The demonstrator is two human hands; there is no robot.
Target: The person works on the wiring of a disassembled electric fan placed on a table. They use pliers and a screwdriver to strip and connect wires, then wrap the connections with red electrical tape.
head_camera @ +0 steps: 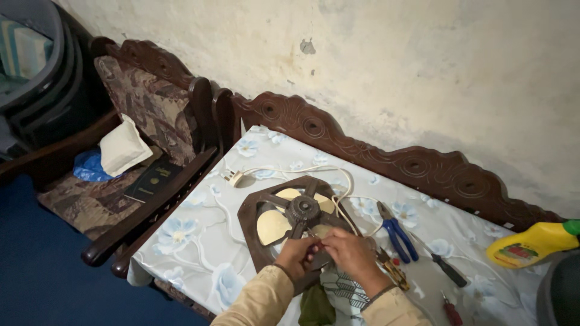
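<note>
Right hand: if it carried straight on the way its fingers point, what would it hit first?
The right hand points left toward the left hand, so it would most likely meet those fingertips first, over the lower edge of the brown exhaust fan. Depth between the hands is unclear; they already look nearly touching.

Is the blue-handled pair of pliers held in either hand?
No: the blue-handled pliers lie on the floral tablecloth, right of both hands.

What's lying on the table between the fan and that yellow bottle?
In the head view, between the fan and the yellow bottle lie blue-handled pliers and a black-handled screwdriver, on the flowered tablecloth.
</note>
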